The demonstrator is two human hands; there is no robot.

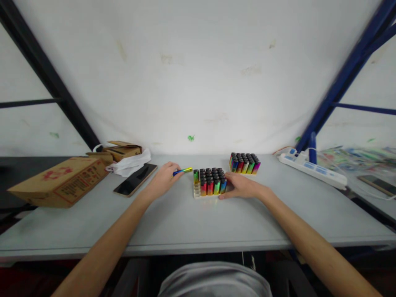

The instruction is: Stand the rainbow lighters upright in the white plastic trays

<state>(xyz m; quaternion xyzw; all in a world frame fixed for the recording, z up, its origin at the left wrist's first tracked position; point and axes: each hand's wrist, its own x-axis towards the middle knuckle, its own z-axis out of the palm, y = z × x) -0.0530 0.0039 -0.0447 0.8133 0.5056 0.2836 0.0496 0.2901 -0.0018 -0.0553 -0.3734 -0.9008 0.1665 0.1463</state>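
Note:
My left hand [165, 180] pinches a shiny blue-and-yellow lighter [183, 170], which lies nearly level in the air, its yellow end pointing right. Just right of it, a pale slotted tray [197, 194] stands on the table with several upright rainbow-coloured lighters [213, 183] packed in rows. In the tray's left column one lighter [196, 176] stands at the back, with bare slots in front of it. Against the tray's right side my right hand [239, 185] is closed, thumb near the front corner and fingers behind; the fingertips are partly hidden.
A second block of lighters [245, 163] stands behind to the right. On the left lie a dark phone [136, 180], a white plastic bag [131, 163] and cardboard boxes [66, 181]. A white power strip [312, 169] lies at right. A wall [198, 82] closes off the back.

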